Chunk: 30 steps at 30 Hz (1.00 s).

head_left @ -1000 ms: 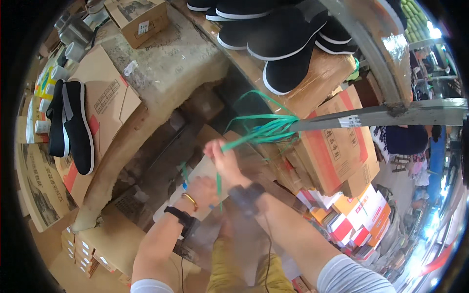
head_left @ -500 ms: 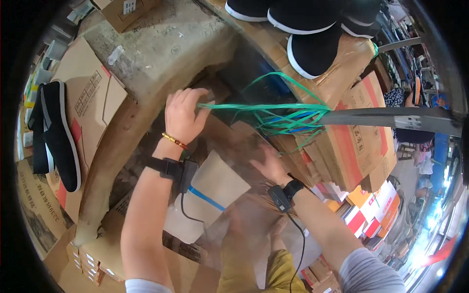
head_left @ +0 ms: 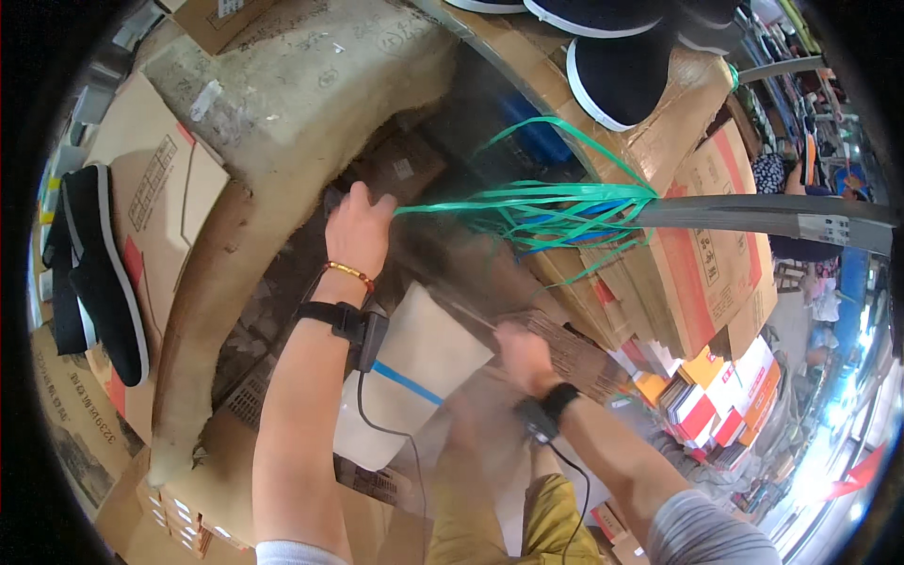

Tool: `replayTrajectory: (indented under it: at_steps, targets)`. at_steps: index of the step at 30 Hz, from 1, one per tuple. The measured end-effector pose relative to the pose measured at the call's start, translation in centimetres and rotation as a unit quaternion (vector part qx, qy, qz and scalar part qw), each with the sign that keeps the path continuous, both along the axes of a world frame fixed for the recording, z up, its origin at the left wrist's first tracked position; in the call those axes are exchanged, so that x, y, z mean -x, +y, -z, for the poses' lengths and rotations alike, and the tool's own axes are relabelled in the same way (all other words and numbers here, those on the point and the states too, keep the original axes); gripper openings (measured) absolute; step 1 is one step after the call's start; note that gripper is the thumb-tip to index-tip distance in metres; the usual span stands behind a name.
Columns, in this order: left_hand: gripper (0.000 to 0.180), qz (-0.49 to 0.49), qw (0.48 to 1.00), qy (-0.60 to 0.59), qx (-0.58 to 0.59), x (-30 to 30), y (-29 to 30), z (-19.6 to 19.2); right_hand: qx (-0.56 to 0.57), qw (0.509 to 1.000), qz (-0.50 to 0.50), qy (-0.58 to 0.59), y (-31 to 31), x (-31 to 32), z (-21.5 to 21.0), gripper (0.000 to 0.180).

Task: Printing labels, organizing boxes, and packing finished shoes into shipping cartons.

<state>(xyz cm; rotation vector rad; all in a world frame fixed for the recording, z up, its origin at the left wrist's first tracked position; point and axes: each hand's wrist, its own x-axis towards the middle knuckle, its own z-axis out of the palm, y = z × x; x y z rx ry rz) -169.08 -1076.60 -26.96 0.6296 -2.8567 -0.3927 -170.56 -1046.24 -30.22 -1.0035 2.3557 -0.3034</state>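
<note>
My left hand point(head_left: 360, 231) is closed, its fingertips pinching the loose end of green plastic strapping point(head_left: 556, 193). The strapping stretches to the right, where a bundle of it hangs from a grey beam beside the cartons. Lower down, my right hand point(head_left: 524, 358) looks curled and is smeared by motion; whatever is in its fingers I cannot make out. Just past it lies a brown piece of cardboard point(head_left: 574, 353). Between my forearms sits a cream-coloured flat package point(head_left: 414, 330) with a blue band point(head_left: 407, 383) across it.
Black shoes with white soles point(head_left: 617, 80) stand on a carton at the upper right. More black shoes point(head_left: 104, 273) rest on cardboard at the left. A worn, curved ledge point(head_left: 282, 122) borders the dark hollow. Flattened cartons point(head_left: 697, 254) and orange-and-white boxes point(head_left: 706, 395) are stacked at the right.
My right hand, spread before, has drawn lower and curled. My left hand still pinches the strapping, pulled slightly downward. The whole view has shifted a little.
</note>
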Motion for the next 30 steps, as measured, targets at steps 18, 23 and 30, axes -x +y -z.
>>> replayTrajectory:
  at_steps: [18, 23, 30]
  targets:
    - [0.069, -0.043, 0.835, -0.021, -0.548, -16.4, 15.7, -2.1, 0.177, 0.920, 0.337, -0.090, 27.7, 1.5, -35.8, 0.020]
    - [0.069, -0.177, 0.697, -0.046, -0.694, -24.5, 27.2, -9.7, 0.242, 0.870, 0.394, -0.170, 30.1, -1.4, -35.5, 0.024]
    - [0.044, -0.293, 0.775, -0.024, -0.559, -38.9, 37.3, -15.3, 0.139, 0.970, 0.197, 0.016, 36.8, -3.8, -21.4, 0.010]
